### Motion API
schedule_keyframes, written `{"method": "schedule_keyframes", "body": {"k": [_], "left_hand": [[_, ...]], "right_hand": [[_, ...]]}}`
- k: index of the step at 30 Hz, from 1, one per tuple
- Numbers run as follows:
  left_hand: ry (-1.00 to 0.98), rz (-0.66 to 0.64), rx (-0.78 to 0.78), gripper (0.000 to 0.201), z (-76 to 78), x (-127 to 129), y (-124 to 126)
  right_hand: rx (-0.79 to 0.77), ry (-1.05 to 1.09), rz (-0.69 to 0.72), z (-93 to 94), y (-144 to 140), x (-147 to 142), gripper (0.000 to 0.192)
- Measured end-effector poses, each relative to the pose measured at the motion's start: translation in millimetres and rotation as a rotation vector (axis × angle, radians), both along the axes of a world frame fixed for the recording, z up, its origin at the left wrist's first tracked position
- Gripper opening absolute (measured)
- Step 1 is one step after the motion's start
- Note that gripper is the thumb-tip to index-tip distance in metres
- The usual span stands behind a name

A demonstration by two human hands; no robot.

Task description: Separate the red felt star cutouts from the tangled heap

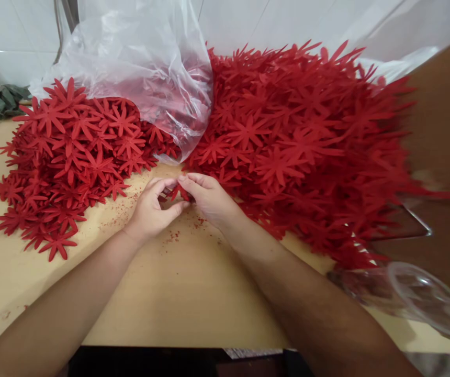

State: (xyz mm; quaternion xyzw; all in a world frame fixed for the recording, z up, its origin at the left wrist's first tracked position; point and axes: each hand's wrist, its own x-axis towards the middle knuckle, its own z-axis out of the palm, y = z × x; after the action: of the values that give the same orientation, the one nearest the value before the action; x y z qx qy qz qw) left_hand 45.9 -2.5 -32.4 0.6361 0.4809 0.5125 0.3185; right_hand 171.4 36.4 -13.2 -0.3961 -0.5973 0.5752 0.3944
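My left hand and my right hand meet over the table, fingers bent together around one small red flower piece. Part of that piece is hidden behind the fingers. To the left lies a heap of red star-shaped flower pieces with long narrow petals. A larger pile of red flower pieces rises to the right, its petals close to my right hand. Red crumbs are scattered on the tabletop below and beside the hands.
A clear plastic bag drapes over part of the left heap. At the lower right a clear plastic container lies on its side by a brown board. Dark green material sits at the far left. The wooden table ends near my forearms.
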Motion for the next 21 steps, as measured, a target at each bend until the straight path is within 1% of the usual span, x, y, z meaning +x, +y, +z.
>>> {"method": "schedule_keyframes", "body": {"k": [2,4,6,8,10,13,16,21], "left_hand": [[0.05,0.005,0.027,0.037,-0.5,0,-1],[0.045,0.023,0.038,0.034,-0.8,0,-1],[-0.01,0.038,0.026,0.026,-1.0,0,0],[-0.115,0.043,-0.03,0.015,-1.1,0,1],[-0.249,0.07,-0.122,0.011,-1.2,0,3],[-0.404,0.133,-0.229,0.013,-1.0,-2,7],[-0.423,0.122,-0.28,0.015,0.9,-3,8],[-0.388,0.075,-0.36,0.018,7.0,-1,5]], "right_hand": [[-0.066,0.022,0.004,-0.6,-1,-1,0.046],[-0.119,0.028,0.015,-0.6,-2,-2,0.048],[-0.158,0.023,0.025,0.6,-2,-1,0.049],[-0.186,-0.007,0.033,2.6,-2,1,0.052],[-0.161,-0.055,0.017,4.6,-1,4,0.054],[-0.059,-0.104,-0.022,5.6,2,8,0.053],[-0.013,-0.079,-0.022,4.7,3,9,0.052],[0.054,-0.061,0.064,6.3,-3,5,0.049]]}}
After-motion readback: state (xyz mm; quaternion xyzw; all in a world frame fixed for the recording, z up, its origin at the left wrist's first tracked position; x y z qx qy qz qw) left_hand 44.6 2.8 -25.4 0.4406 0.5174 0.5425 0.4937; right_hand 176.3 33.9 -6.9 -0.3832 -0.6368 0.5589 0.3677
